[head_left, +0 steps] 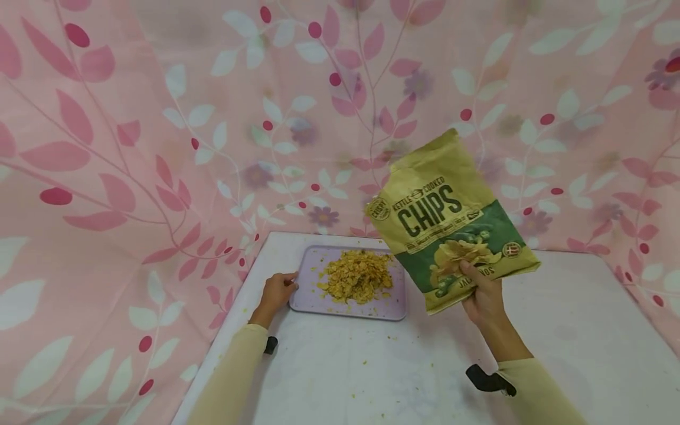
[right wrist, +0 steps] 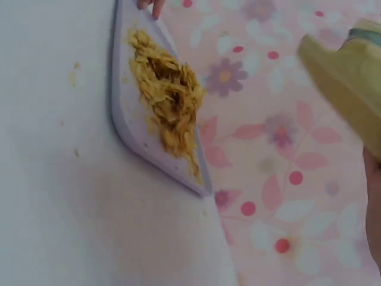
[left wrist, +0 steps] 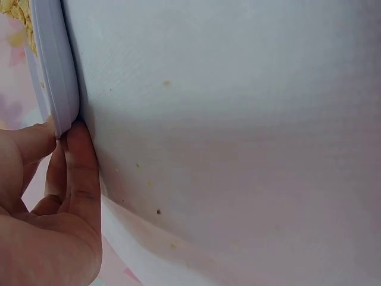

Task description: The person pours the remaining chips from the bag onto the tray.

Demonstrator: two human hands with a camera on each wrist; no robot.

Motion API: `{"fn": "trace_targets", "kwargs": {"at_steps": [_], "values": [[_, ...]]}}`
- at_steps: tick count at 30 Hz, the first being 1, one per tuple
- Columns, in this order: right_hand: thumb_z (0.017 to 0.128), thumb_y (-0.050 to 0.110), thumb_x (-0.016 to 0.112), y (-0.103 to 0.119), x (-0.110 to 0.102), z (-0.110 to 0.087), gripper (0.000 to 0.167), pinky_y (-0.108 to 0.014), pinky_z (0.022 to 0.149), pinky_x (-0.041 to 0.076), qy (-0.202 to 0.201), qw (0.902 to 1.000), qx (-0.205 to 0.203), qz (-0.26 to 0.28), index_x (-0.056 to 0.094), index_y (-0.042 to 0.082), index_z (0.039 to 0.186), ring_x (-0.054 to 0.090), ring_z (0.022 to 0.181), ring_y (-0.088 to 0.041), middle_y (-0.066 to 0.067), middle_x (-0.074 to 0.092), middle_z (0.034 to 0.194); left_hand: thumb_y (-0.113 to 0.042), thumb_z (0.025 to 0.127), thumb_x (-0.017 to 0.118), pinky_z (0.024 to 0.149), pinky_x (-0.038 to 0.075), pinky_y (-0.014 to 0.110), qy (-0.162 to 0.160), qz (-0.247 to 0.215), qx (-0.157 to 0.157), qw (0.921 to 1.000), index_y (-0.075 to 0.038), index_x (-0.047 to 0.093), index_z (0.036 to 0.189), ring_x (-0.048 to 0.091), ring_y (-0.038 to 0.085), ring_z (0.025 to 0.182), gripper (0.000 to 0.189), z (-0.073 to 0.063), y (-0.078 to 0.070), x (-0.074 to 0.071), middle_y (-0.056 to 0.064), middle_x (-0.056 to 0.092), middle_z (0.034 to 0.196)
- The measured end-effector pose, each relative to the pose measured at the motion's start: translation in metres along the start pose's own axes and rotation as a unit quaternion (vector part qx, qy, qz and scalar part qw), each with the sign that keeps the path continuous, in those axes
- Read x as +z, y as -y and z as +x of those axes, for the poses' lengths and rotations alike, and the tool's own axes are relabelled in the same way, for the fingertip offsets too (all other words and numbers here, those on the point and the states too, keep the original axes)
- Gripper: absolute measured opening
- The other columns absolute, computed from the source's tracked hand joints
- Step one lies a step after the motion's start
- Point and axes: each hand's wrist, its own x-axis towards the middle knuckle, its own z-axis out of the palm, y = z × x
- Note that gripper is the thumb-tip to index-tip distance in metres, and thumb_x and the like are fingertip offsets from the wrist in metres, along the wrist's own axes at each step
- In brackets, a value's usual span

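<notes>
A pale purple tray [head_left: 345, 311] lies on the white table, bearing a heap of crushed yellow chips [head_left: 358, 277]. My left hand [head_left: 277, 295] pinches the tray's left edge; in the left wrist view the thumb is on the rim and the fingertips [left wrist: 82, 149] are tucked against its underside. Up in the air, right of the tray, my right hand [head_left: 486, 298] grips a yellow and green chip bag [head_left: 432, 215] by its lower part, thumb across the printed front. The bag looks flat and wrinkled. In the right wrist view only part of the bag [right wrist: 348, 89] shows.
Small crumbs [head_left: 365, 362] are scattered over the white tablecloth [head_left: 425, 378] in front of the tray. A pink floral curtain [head_left: 297, 147] hangs close behind the table and along its left side. Black straps [head_left: 489, 381] sit at both wrists.
</notes>
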Motion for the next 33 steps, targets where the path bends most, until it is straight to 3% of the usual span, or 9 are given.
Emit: {"fn": "trace_targets", "kwargs": {"at_steps": [2,4,7,9,15,22,25,29,33], "values": [[0.098,-0.014,0.037,-0.002,-0.007,-0.006,0.033,-0.044,0.085,0.053,-0.023,0.9915,0.018,0.127,0.051,-0.002,0.125,0.065,0.093,-0.034,-0.020,0.062,0.107,-0.007,0.089,0.069,0.076,0.048,0.036,0.001,0.002,0.002,1.0000,-0.007,0.063,0.128,0.056,0.021,0.088,0.040,0.000,0.001,0.000,0.013,0.069,0.107],[0.100,-0.004,0.040,-0.003,-0.011,-0.010,0.022,-0.046,0.086,0.052,-0.036,0.9669,0.029,0.251,0.054,-0.004,0.117,0.064,0.096,-0.037,-0.023,0.063,0.106,-0.007,0.089,0.069,0.077,0.048,0.036,0.002,0.004,0.000,1.0000,-0.007,0.063,0.128,0.056,0.021,0.089,0.040,0.000,0.002,0.000,0.014,0.068,0.107],[0.099,0.006,0.051,-0.004,-0.012,-0.014,0.021,-0.047,0.090,0.050,-0.028,0.9359,0.038,0.349,0.059,-0.004,0.115,0.063,0.103,-0.035,-0.021,0.065,0.110,-0.006,0.089,0.069,0.077,0.047,0.037,0.003,0.004,-0.002,1.0000,-0.007,0.063,0.128,0.056,0.022,0.089,0.040,0.000,0.001,0.000,0.013,0.067,0.106],[0.096,0.008,0.056,-0.004,-0.009,-0.015,0.025,-0.046,0.094,0.048,-0.013,0.9298,0.047,0.365,0.060,0.000,0.119,0.061,0.111,-0.033,-0.017,0.065,0.119,-0.006,0.089,0.069,0.077,0.047,0.037,0.004,0.005,-0.001,1.0000,-0.006,0.063,0.128,0.056,0.022,0.089,0.040,0.000,0.001,-0.001,0.013,0.067,0.105],[0.092,0.006,0.064,-0.002,0.001,-0.017,0.027,-0.045,0.091,0.050,-0.018,0.9367,0.046,0.347,0.059,0.001,0.118,0.063,0.109,-0.032,-0.016,0.065,0.117,-0.006,0.089,0.068,0.080,0.047,0.038,0.006,0.001,-0.002,1.0000,-0.006,0.062,0.128,0.054,0.023,0.090,0.040,-0.001,-0.001,-0.002,0.014,0.066,0.108],[0.095,0.010,0.059,0.008,-0.014,-0.022,0.023,-0.039,0.092,0.049,-0.090,0.9634,0.023,0.251,0.060,0.007,0.117,0.062,0.107,-0.024,-0.009,0.066,0.115,-0.006,0.089,0.068,0.080,0.047,0.039,0.005,0.002,-0.006,1.0000,-0.007,0.062,0.129,0.055,0.023,0.091,0.040,-0.002,-0.002,-0.002,0.014,0.066,0.108],[0.099,0.012,0.050,0.015,-0.024,-0.029,0.031,-0.039,0.097,0.045,-0.135,0.9668,0.010,0.217,0.055,0.015,0.129,0.057,0.116,-0.021,-0.005,0.061,0.126,-0.006,0.089,0.068,0.081,0.047,0.040,0.003,0.004,-0.003,1.0000,-0.007,0.063,0.128,0.056,0.024,0.093,0.040,-0.001,-0.002,-0.002,0.015,0.066,0.107],[0.102,0.013,0.037,0.023,-0.036,-0.042,0.046,-0.042,0.104,0.039,-0.160,0.9705,0.010,0.180,0.041,0.026,0.146,0.044,0.132,-0.018,0.002,0.046,0.145,-0.006,0.089,0.069,0.081,0.048,0.040,0.001,0.004,-0.004,1.0000,-0.007,0.063,0.128,0.057,0.024,0.093,0.040,-0.001,-0.001,-0.001,0.015,0.065,0.107],[0.102,-0.001,0.039,0.030,-0.043,-0.051,0.050,-0.038,0.101,0.043,-0.182,0.9794,-0.029,0.081,0.038,0.018,0.148,0.045,0.132,-0.019,-0.004,0.045,0.146,-0.006,0.089,0.069,0.078,0.047,0.037,0.002,0.007,-0.009,0.9999,-0.007,0.063,0.129,0.056,0.022,0.089,0.040,-0.001,0.000,0.000,0.014,0.066,0.105]]}}
